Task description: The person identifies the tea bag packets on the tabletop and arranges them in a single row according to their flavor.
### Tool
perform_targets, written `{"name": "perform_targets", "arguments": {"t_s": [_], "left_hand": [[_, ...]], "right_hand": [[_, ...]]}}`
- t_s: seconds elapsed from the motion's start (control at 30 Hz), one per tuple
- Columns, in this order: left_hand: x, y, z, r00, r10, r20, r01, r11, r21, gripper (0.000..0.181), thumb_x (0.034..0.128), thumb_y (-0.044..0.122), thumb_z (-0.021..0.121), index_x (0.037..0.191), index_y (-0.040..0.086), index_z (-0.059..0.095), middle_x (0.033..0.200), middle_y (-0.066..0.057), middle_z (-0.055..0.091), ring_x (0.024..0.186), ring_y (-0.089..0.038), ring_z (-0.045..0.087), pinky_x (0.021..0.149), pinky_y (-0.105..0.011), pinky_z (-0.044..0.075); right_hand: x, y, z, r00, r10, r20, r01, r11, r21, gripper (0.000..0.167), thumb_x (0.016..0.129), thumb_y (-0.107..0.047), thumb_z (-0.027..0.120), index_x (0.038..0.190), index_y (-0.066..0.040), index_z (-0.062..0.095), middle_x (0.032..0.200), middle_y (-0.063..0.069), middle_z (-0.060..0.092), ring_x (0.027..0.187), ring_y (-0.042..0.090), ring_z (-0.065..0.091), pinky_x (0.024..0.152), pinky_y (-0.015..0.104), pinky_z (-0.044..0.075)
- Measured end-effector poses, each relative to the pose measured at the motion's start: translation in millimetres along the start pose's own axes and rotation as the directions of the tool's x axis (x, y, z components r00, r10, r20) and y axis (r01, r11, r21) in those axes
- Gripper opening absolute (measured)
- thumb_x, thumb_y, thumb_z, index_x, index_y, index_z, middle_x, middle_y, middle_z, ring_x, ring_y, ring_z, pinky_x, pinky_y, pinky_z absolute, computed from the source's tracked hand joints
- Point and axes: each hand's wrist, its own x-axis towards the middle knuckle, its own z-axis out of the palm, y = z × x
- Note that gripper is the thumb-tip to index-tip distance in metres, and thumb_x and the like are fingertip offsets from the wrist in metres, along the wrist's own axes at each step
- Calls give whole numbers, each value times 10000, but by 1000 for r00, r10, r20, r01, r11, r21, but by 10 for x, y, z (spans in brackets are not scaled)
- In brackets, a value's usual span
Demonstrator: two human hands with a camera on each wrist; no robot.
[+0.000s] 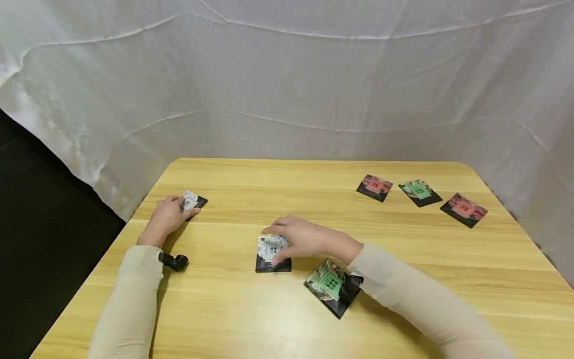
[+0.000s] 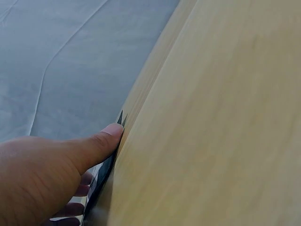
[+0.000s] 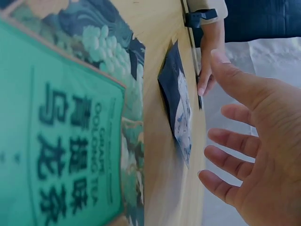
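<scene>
At the table's left side, my left hand (image 1: 165, 219) holds a white-and-black tea packet (image 1: 190, 200), its thumb along one edge and fingers across the other side. The left wrist view shows that packet (image 2: 102, 173) edge-on between thumb and fingers. Over a second white-and-black tea packet (image 1: 266, 253) near the middle hovers my right hand (image 1: 309, 239), thumb and fingers spread and slightly bent. In the right wrist view a gap separates this hand (image 3: 263, 141) from the packet (image 3: 178, 101). Under the right wrist lies a green oolong tea packet (image 1: 329, 285), partly covered by the wrist camera.
Toward the back right lie a red packet (image 1: 374, 187), a green packet (image 1: 420, 192) and another red packet (image 1: 464, 209), spaced apart on the wooden table (image 1: 314, 324). A pale cloth (image 1: 287, 89) hangs behind the table's far edge.
</scene>
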Motion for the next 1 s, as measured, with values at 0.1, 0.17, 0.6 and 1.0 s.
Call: {"name": "perform_targets", "arguments": {"t_s": [0.1,0.17,0.6,1.0], "left_hand": [[-2,3,7,1000,15,8,-15,1000,2,804,1005,481,492,1427,-181,317,1429,-393,310,1297,-577,261,1089,-642,198],[-5,7,9,1000,24,13,-24,1000,-3,801,1002,477,503,1427,-178,322,1428,-393,309,1291,-586,262,1085,-648,206],[6,5,-19,996,81,49,-78,996,-53,765,1011,449,499,1441,-158,318,1451,-389,304,1332,-552,259,1099,-624,226],[39,56,-25,994,109,28,-106,990,-97,745,990,451,548,1434,-123,380,1411,-358,404,1294,-516,372,1060,-611,317]], "right_hand": [[34,-18,37,1000,6,13,-6,1000,-19,777,842,-542,700,1477,-166,452,1370,25,502,1235,191,459,1045,364,402],[50,-32,60,1000,12,24,-11,999,-35,773,840,-544,703,1472,-172,460,1343,19,507,1189,179,468,1010,345,420],[103,-63,116,999,14,50,-8,991,-133,735,841,-549,688,1451,-189,491,1240,3,518,986,127,468,813,285,441],[95,-31,97,998,13,67,-2,987,-163,694,863,-534,665,1430,-160,522,1298,24,512,1105,162,506,940,316,455]]}}
